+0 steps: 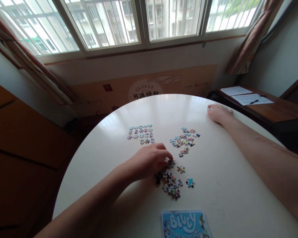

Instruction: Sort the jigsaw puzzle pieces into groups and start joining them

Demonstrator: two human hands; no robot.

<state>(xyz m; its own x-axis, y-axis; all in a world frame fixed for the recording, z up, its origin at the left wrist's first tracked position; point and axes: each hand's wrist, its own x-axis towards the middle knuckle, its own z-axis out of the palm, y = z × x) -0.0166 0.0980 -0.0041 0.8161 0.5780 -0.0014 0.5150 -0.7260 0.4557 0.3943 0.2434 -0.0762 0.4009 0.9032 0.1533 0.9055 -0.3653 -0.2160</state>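
Observation:
My left hand (154, 159) reaches over a heap of jigsaw puzzle pieces (172, 185) in the middle of the table. Its thumb and index finger are bent together around a puzzle piece (172, 163) at the heap's far end. Near the table's far right edge, my right hand (219, 113) rests with its fingers curled in; whatever they may hold is hidden. Beyond the left hand, several pieces lie in neat rows (141, 131). A looser group of pieces (183, 140) spreads to their right. One blue piece (190, 182) lies apart, right of the heap.
A blue "Bluey" picture sheet (185, 224) lies at the near edge of the round white table (101, 165). On the right, a wooden desk (285, 110) bears papers (253, 99) and a pen (254, 101). Barred windows and a printed cardboard panel (89, 96) stand behind.

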